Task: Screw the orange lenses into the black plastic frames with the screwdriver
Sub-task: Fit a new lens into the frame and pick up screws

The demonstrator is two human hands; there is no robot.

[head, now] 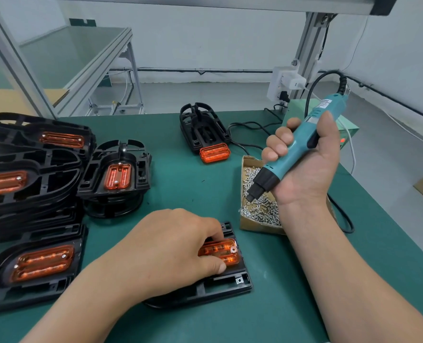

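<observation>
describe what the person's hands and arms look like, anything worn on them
The left hand and right hand are bare: no gloves, rings, watch or wristbands show. The left forearm and right forearm are bare too, with no sleeve in view up to the frame's edge. The nails that show are short and unpainted.

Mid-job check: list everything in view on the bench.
work frame: one, black, under left hand
work lens: one, orange, seated in work frame
far frame: one, black, far centre
far lens: one, orange, at far frame's near end
stacked frames: at least four, black with orange lenses, left
screw box: one, cardboard, silver screws, right of centre
screwdriver: one, teal, tip over screw box
power box: one, green, far right
mat: one, green, benchtop
left hand: pinches work lens
right hand: grips screwdriver
</observation>
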